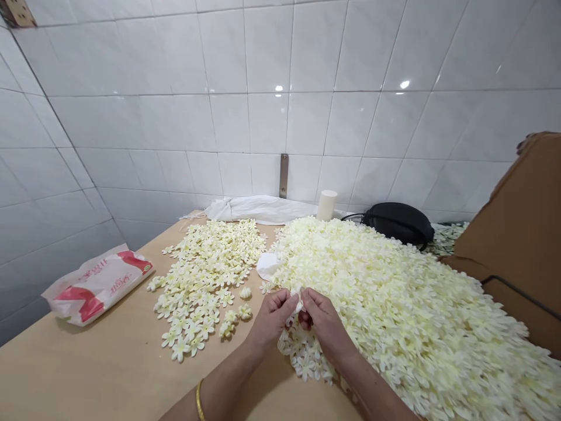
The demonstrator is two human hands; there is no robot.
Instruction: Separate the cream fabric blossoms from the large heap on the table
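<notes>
My left hand (277,316) and my right hand (321,318) meet over the front edge of a large heap of artificial white-yellow flowers (394,304). Both are closed, thumbs and fingers pinching a small white flower piece (296,303) between them. Fingers cover much of it, so its exact shape is hard to make out. Left of my hands lies a smaller spread of the same flowers (205,275). A few bunched flower clusters (232,320) rest on the table close to my left hand.
A white and red packet (99,283) lies at the table's (109,368) left edge. Behind the heap are a white cylinder (326,204), a black case (397,223) and a white cloth (258,209). A cardboard box (512,234) stands at right. A white scrap (267,265) lies between the piles.
</notes>
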